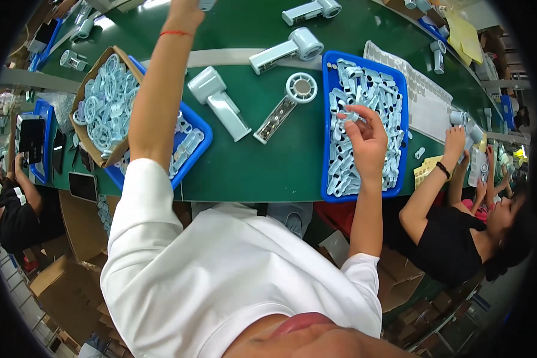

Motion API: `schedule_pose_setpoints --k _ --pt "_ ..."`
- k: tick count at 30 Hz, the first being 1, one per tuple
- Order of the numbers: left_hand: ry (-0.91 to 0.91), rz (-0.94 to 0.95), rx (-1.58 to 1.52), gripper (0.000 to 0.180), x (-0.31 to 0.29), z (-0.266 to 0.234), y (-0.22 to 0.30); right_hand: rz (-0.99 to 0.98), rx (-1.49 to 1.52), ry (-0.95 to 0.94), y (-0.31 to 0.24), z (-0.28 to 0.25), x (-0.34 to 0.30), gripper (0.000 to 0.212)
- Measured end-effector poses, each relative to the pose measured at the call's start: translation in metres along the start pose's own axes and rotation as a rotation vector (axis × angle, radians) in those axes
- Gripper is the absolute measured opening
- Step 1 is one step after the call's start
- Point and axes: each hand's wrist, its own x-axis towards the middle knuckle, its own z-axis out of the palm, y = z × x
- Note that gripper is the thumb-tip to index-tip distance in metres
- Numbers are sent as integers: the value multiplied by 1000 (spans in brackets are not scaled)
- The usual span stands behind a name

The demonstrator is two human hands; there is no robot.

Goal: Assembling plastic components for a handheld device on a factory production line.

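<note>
My right hand [369,140] is over a blue tray [326,149] heaped with small pale-blue plastic parts [343,170]. Between its thumb and fingers it pinches a small pale-blue plastic part [352,116]. At the top edge, my left hand [187,13] is partly cut off and its fingers are hidden. A bit of pale-blue plastic [207,5] shows beside that hand. Between my arms lie a pale-blue handheld fan housing [219,104] and another fan housing [284,107], whose handle exposes its inner parts. Beyond them rests a third fan housing [287,51].
A cardboard box [77,128] of round fan grilles stands at left on a blue tray [204,134] holding long handle pieces. A phone [83,187] lies at the table's near edge. Right of the parts tray are a white sheet [420,89] and a co-worker's hand [455,142].
</note>
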Motion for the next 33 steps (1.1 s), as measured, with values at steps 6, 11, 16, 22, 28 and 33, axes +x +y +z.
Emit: schedule_pose_setpoints --k 6,11,16,22,28,33 --pt "82 -62 -727 71 -238 33 148 -2 404 -220 17 47 -37 34" --pt "-189 -534 -713 73 -376 48 140 101 500 -271 36 67 -65 39" --pt "-263 -788 -974 56 -409 69 146 253 484 -266 42 66 -81 39" --pt "-346 -517 -735 76 -386 82 127 128 462 -250 13 65 -92 36" --pt "-377 -578 -727 69 -389 101 125 213 483 -182 2 82 -113 35" --pt "-441 -430 -494 86 -392 97 97 260 277 -183 10 90 -117 32"
